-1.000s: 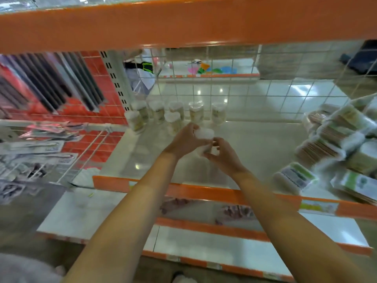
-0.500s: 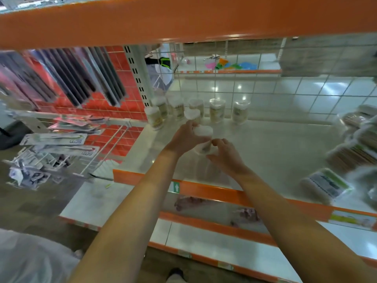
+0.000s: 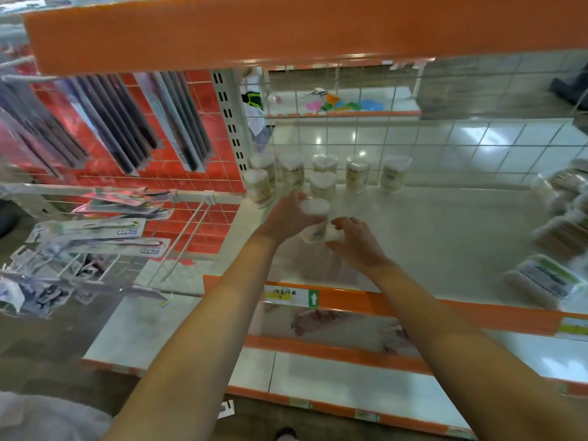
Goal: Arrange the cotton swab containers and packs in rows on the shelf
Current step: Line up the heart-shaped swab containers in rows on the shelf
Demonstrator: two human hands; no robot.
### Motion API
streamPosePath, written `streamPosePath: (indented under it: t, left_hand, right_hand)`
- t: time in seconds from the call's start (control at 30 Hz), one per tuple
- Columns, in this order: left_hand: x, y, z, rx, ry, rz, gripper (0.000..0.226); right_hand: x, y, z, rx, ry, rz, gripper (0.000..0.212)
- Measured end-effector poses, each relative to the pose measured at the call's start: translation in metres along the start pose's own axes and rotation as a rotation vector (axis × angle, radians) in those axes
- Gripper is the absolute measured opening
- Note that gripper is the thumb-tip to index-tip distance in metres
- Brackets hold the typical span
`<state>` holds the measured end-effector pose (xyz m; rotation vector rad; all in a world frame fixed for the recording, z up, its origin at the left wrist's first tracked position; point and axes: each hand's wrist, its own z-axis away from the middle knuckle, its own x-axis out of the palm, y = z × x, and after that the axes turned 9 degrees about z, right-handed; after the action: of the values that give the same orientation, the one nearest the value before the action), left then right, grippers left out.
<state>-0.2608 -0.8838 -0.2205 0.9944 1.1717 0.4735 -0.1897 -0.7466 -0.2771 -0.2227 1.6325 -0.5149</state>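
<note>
My left hand [image 3: 286, 218] grips a clear heart-shaped cotton swab container [image 3: 315, 219] just above the white shelf [image 3: 445, 237]. Right beside it, my right hand [image 3: 356, 240] curls near the container's base with fingers apart; whether it touches the container I cannot tell. Several matching containers [image 3: 324, 176] stand in two rows at the shelf's back left, the nearest just behind the held one. Flat packs of cotton swabs [image 3: 541, 281] lie heaped at the right end of the shelf, blurred.
An orange upper shelf edge [image 3: 286, 30] hangs overhead. A wire grid [image 3: 445, 141] backs the shelf. Hanging packaged goods [image 3: 95, 128] on a red panel and hooks [image 3: 95, 237] fill the left. Lower shelves with orange fronts [image 3: 350, 354] sit below.
The view has shifted left, so the packs moved toward the right edge. My left hand carried the container slightly toward the rows at the back, and my right hand loosened beside it.
</note>
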Motion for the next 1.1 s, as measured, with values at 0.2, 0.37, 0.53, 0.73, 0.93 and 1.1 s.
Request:
streamPosePath:
  t: [0.2,0.37,0.53,0.73,0.93,1.1]
  left_hand:
    - [-0.022,-0.013,-0.005,0.025,-0.04,-0.009,0.061]
    - [-0.036,-0.023,-0.01,0.051,-0.072,-0.032,0.068]
    - [-0.047,-0.031,-0.018,0.086,-0.106,-0.107,0.062]
    - [-0.058,-0.031,-0.027,0.13,-0.2,-0.212,0.075]
    - [-0.067,-0.02,-0.029,0.243,-0.251,-0.409,0.05]
    - [-0.07,-0.016,-0.033,0.28,-0.254,-0.517,0.05]
  right_hand:
    - [0.013,-0.027,-0.009,0.033,0.024,0.019,0.049]
    - [0.024,-0.042,-0.016,0.022,0.062,0.017,0.047]
    - [0.033,-0.055,-0.022,0.07,0.103,0.012,0.045]
    - [0.04,-0.064,-0.029,0.149,0.099,-0.017,0.045]
    - [0.044,-0.066,-0.032,0.182,0.119,-0.013,0.042]
    - [0.049,-0.069,-0.037,0.211,0.137,0.006,0.039]
